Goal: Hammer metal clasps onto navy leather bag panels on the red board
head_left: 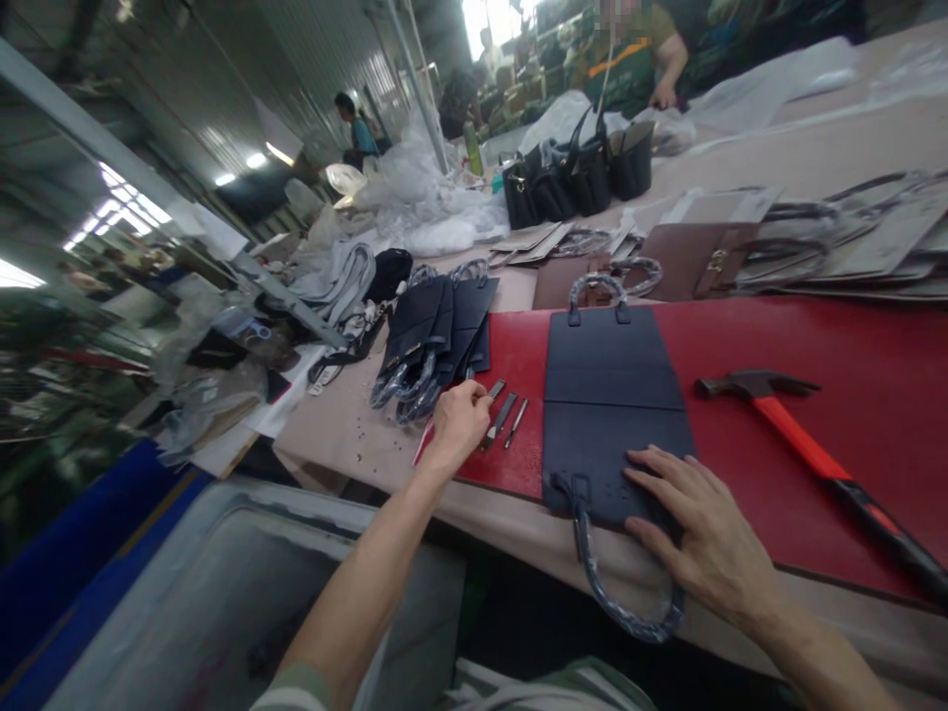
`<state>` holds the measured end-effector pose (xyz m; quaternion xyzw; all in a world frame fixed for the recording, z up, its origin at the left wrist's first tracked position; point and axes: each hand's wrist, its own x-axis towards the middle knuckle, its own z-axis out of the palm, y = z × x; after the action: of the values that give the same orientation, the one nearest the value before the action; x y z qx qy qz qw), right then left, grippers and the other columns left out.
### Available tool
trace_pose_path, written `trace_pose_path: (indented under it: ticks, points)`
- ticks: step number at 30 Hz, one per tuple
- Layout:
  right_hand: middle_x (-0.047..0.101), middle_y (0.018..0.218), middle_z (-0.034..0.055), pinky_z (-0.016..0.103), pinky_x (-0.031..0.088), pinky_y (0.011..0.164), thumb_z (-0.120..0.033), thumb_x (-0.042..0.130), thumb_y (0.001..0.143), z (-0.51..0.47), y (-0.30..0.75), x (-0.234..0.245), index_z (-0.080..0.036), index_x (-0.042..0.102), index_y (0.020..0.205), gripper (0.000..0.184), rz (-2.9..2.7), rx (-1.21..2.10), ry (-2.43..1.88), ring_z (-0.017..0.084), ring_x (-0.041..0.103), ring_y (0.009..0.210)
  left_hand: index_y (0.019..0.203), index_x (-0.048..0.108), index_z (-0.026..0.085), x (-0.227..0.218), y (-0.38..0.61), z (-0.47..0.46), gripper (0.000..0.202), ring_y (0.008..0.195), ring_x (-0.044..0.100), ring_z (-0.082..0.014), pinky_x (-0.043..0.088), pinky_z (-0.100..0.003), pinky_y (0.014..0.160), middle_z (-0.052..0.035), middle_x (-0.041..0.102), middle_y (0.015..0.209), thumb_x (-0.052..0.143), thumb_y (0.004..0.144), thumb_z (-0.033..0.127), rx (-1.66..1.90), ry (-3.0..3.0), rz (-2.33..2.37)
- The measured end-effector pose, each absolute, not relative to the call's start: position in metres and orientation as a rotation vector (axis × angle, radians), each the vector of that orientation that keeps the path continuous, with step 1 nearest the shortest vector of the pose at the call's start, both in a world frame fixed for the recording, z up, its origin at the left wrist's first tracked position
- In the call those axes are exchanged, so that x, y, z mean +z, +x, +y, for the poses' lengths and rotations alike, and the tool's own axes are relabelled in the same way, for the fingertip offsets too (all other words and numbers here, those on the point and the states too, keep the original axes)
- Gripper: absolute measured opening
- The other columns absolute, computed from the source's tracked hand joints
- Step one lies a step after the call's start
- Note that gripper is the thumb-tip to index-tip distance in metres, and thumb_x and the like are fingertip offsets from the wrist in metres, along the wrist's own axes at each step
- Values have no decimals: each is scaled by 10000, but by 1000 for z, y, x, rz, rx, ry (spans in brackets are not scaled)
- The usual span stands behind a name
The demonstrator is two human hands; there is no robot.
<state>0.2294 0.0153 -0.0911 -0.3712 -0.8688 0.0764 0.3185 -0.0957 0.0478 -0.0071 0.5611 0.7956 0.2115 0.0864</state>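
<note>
Dark blue bag panel (611, 395): unfolded, flat on red mat (815, 336), looped handle at each end; near handle plastic-wrapped, drooping beyond mat. Three slim metal tools (504, 417): side by side on mat, just left of panel.

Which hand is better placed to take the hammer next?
Right, probably. The right hand lies flat on the bag panel, and the hammer lies just beyond that panel's right edge. The left hand is at the small metal tools on the panel's other side.
</note>
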Motion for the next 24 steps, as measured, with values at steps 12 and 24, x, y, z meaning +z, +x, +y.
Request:
trace_pose_path:
  ticks: [12,24]
  points:
    - [609,1366,136,596,380,1101,-416,575,909,12,227,-84,-205,622,1228,385,-2287,251,-1020,347,526,1310,915,758,179,6,-78,51,229,988,709,-321,522,-355,824,-164,758,966,693,791,361,-33,1872,2253]
    - [585,1402,147,599,321,1149,-350,635,868,2,226,-73,-183,629,1236,405,-2277,411,-1097,331,481,1359,784,636,148,12,-96,51,219,579,608,-160,459,-245,568,-6,650,639,679,731,355,610,1490,1813]
